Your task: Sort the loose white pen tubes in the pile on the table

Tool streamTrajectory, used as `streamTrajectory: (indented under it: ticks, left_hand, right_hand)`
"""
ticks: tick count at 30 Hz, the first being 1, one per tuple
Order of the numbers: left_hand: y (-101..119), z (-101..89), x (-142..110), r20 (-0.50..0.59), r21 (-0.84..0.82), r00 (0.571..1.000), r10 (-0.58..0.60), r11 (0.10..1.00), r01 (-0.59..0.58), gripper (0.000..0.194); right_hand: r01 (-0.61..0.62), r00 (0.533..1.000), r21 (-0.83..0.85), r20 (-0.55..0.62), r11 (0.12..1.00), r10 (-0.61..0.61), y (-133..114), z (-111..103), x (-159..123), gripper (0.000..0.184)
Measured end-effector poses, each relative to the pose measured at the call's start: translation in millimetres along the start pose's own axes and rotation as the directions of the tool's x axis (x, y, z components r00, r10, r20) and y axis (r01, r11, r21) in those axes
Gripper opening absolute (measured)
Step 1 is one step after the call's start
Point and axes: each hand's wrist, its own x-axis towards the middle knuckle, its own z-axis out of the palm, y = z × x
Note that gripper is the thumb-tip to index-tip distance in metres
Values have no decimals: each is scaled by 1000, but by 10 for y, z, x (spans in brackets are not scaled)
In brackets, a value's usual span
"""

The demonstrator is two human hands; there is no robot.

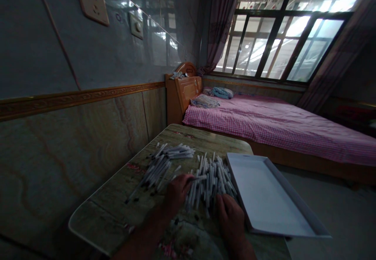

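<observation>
My left hand (pixel 176 191) is closed in a pinch on a slim white pen (pixel 201 177), which points right over the pile. Beneath it and to its right lies a loose heap of pens (pixel 210 173), whitish with some dark ends. My right hand (pixel 230 215) is curled closed at the heap's near right edge; whatever its fingers hold is hidden. Left of my left hand, another group of pens (pixel 157 170) lies in rough bundles. Small dark pieces (pixel 176 221), perhaps caps, are scattered near my hands.
A shallow white tray (pixel 264 193) rests at the right of the table, overhanging its edge. The marbled table (pixel 108 213) stands beside a tiled wall (pixel 73 142). Beyond it is a bed (pixel 249 119) with a pink checked cover, under a window (pixel 270 44).
</observation>
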Motion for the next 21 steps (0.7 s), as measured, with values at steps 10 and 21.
streamTrajectory:
  ticks: [10, 21]
  left_hand:
    - [180, 94, -72, 127, 172, 872, 472, 856, -488, 17]
    - [221, 116, -78, 208, 245, 840, 500, 805, -540, 16]
  right_hand:
    - [-37, 992, 163, 122, 986, 17, -14, -77, 14, 37]
    - [-11, 983, 102, 182, 995, -8, 19, 23, -19, 32]
